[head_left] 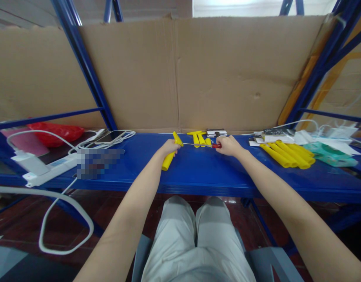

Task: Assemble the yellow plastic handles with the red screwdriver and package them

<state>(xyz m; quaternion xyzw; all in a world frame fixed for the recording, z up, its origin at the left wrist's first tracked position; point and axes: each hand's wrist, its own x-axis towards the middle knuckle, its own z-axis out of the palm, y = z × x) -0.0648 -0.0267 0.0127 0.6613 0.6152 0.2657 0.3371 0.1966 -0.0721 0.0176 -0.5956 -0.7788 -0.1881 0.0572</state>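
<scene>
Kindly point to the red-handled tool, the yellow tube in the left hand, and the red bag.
Red-handled tool [216, 146]: head view, on the handle.
Yellow tube [167, 161]: head view, part below the hand.
Red bag [61, 133]: head view, near its middle.

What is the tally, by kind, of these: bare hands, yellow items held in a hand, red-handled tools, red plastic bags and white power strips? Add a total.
Bare hands: 2, left hand and right hand
Held yellow item: 1
Red-handled tool: 1
Red plastic bag: 1
White power strip: 1
Total: 6
</scene>
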